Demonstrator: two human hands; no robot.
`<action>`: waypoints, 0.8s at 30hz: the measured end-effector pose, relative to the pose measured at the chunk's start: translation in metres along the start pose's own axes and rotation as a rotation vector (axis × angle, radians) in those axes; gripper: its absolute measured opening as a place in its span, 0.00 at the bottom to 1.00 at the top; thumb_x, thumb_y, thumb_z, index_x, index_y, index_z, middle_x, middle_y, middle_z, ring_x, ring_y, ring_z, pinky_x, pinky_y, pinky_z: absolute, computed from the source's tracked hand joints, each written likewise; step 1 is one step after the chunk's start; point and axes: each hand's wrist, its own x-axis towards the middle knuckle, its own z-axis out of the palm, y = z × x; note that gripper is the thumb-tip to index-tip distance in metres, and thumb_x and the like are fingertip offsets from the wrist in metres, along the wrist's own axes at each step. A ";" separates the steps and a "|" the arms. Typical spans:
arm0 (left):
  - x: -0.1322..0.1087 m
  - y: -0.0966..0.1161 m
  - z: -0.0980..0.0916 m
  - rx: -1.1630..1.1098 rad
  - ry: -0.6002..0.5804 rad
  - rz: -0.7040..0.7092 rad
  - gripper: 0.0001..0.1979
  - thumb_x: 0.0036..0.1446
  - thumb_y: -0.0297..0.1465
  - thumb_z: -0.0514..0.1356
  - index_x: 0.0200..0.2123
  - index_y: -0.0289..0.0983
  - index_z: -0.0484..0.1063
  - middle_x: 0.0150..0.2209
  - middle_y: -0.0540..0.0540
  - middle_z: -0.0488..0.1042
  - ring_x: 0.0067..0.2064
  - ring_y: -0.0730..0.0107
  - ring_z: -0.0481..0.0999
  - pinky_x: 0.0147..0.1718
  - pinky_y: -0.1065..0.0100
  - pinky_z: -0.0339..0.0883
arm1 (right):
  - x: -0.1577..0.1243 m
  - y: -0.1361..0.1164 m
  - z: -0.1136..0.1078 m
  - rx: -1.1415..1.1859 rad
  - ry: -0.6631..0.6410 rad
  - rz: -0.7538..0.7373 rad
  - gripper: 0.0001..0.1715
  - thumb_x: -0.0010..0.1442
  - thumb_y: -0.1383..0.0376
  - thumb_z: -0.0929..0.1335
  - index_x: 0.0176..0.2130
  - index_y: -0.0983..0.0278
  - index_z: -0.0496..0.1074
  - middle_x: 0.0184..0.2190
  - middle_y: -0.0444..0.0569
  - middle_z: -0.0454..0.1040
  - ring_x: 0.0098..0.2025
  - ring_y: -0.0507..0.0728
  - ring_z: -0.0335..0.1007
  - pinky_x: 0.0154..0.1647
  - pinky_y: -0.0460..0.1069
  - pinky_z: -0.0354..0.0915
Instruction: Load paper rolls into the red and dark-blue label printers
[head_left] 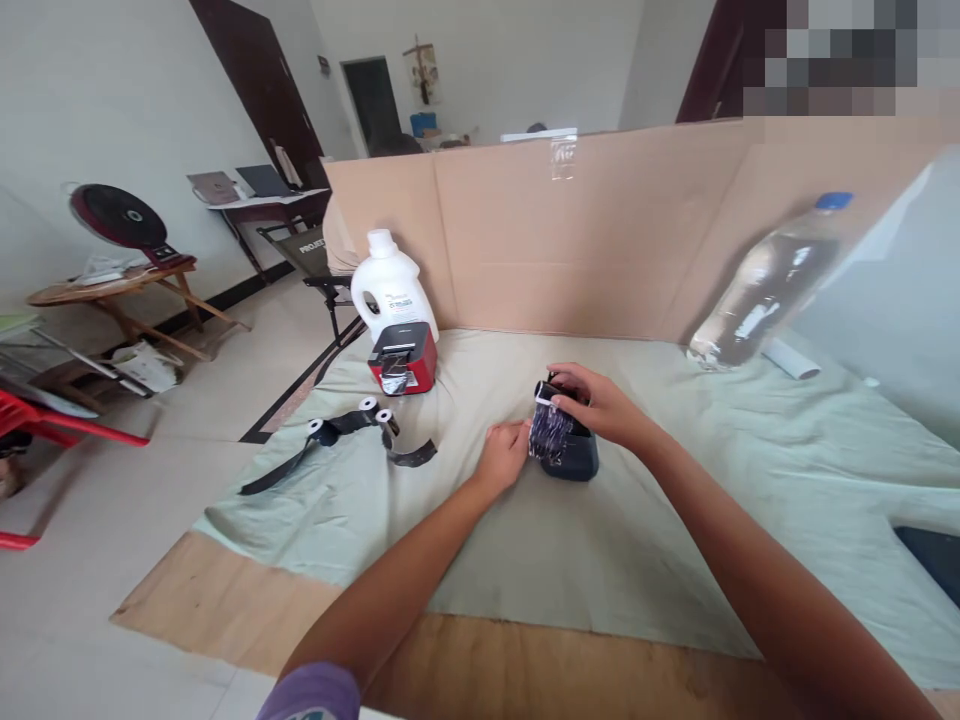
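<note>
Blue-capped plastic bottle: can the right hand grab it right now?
Probably not just yet: the right hand is busy with the dark patterned roll. Otherwise, nothing visible blocks its way to the blue-capped plastic bottle.

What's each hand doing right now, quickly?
Left hand: curled at the edge of the dark patterned strip; can't tell whether it's pinching.
Right hand: closed, holding the strip's roll.

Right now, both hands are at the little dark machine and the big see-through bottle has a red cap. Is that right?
Not quite: the head view shows that the cap is blue, not red. The left hand and right hand are at the little dark machine.
</note>
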 end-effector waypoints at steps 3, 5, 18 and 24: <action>0.001 0.001 0.000 -0.014 -0.024 0.058 0.25 0.71 0.41 0.45 0.39 0.38 0.81 0.44 0.46 0.82 0.47 0.60 0.79 0.53 0.59 0.69 | -0.008 0.027 -0.022 -0.086 0.057 0.060 0.16 0.60 0.64 0.66 0.48 0.62 0.75 0.46 0.52 0.78 0.45 0.60 0.74 0.47 0.54 0.68; 0.001 0.002 0.001 -0.021 -0.028 0.090 0.24 0.71 0.40 0.46 0.41 0.39 0.81 0.47 0.46 0.81 0.49 0.60 0.79 0.54 0.60 0.69 | -0.010 0.039 -0.024 -0.110 0.067 0.061 0.16 0.60 0.64 0.65 0.47 0.62 0.76 0.46 0.52 0.78 0.46 0.60 0.74 0.48 0.54 0.68; 0.001 0.007 -0.004 0.017 0.005 0.098 0.16 0.67 0.36 0.53 0.42 0.39 0.81 0.42 0.45 0.82 0.43 0.61 0.80 0.49 0.61 0.71 | -0.013 0.044 -0.009 0.119 0.107 0.100 0.19 0.55 0.67 0.65 0.48 0.60 0.70 0.44 0.48 0.74 0.45 0.57 0.71 0.45 0.51 0.66; -0.002 0.003 -0.001 -0.014 0.053 0.072 0.15 0.66 0.36 0.56 0.49 0.41 0.79 0.48 0.45 0.81 0.51 0.59 0.79 0.56 0.57 0.69 | -0.023 0.056 -0.008 -0.028 0.048 0.037 0.12 0.51 0.69 0.65 0.39 0.61 0.68 0.39 0.47 0.74 0.37 0.55 0.67 0.40 0.50 0.64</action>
